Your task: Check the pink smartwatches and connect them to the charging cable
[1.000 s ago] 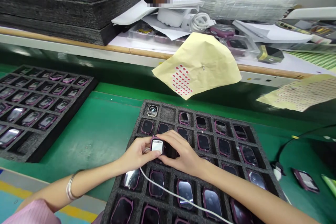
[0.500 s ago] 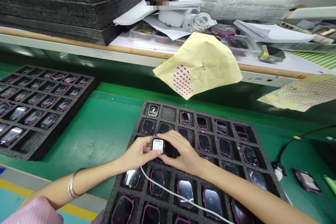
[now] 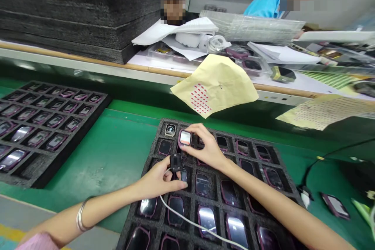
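A purple-framed smartwatch case (image 3: 185, 138) with a lit white and orange screen is pinched between the thumb and fingers of my right hand (image 3: 206, 146). It is at the second pocket of the far row in a black foam tray (image 3: 134, 208); whether it touches the pocket floor, I cannot tell. Closer to me, my left hand (image 3: 156, 179) is closed on a small black charger (image 3: 175, 161). A white cable (image 3: 187, 216) trails from that hand across the tray to the lower right. Beside the right hand, a silver-framed watch (image 3: 170, 129) with a lit face sits in the corner pocket.
Another filled foam tray (image 3: 101, 107) lies left on the green bench (image 3: 117, 140). Yellow sticker sheets (image 3: 222, 82) hang from the shelf edge. Stacked black foam (image 3: 73, 27) stands on the shelf. A loose watch (image 3: 335, 205) lies at right near a black cable (image 3: 307, 174). Two people are beyond the shelf.
My hands have separated. The right hand has carried the lit watch away from the left hand to the far row's second pocket. The left hand keeps the black charger. The camera view has tilted up.
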Motion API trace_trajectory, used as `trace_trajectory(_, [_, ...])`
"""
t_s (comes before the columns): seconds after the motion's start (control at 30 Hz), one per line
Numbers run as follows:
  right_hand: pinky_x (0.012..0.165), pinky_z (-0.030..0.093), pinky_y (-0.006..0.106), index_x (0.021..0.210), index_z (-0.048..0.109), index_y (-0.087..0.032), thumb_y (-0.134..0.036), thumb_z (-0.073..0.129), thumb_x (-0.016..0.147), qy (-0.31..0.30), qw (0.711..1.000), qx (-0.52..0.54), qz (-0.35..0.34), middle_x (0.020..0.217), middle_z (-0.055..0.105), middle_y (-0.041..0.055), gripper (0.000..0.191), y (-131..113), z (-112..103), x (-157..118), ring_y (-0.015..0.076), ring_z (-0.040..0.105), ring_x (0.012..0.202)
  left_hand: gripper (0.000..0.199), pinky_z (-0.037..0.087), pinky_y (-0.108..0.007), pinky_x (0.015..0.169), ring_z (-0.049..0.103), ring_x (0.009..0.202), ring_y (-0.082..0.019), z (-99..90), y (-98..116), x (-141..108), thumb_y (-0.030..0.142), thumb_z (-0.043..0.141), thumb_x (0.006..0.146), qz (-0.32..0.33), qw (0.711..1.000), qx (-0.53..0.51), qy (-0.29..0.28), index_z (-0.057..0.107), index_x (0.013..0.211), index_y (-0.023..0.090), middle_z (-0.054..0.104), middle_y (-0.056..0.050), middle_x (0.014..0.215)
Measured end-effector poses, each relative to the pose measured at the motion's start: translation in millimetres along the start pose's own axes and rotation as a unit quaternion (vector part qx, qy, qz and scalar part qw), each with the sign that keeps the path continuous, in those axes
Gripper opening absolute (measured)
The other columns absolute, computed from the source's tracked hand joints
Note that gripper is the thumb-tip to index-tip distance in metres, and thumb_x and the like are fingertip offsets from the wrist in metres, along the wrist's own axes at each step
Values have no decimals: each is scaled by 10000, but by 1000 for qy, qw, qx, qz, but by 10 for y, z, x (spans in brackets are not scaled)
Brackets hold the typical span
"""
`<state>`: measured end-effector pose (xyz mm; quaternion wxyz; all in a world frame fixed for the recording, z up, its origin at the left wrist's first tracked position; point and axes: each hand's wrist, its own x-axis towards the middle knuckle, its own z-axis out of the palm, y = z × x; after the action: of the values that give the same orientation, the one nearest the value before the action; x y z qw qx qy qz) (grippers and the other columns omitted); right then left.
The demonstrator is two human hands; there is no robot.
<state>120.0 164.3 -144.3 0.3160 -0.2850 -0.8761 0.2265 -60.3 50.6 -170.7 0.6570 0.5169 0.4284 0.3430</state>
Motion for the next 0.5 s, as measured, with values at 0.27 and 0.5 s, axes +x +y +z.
trace_trajectory(0.27, [925, 435, 445, 1165, 566, -162, -282, 632, 880, -66, 987, -142, 43, 1121, 555, 114, 316, 339, -259, 87, 289, 515, 1055, 281, 245, -223, 521, 303, 553, -52, 19, 35, -2, 275, 617, 830, 18, 1000, -4, -2, 494, 1052, 153, 527, 12, 854])
trace_trajectory(0.5, [759, 501, 382, 1061, 635, -155, -218, 712, 774, -173, 966, -185, 61, 951, 566, 85, 303, 486, -616, -77, 276, 582, 883, 269, 260, -215, 516, 322, 555, -47, 24, 20, 20, 250, 622, 824, 23, 1000, -3, -5, 500, 1035, 137, 550, -4, 874])
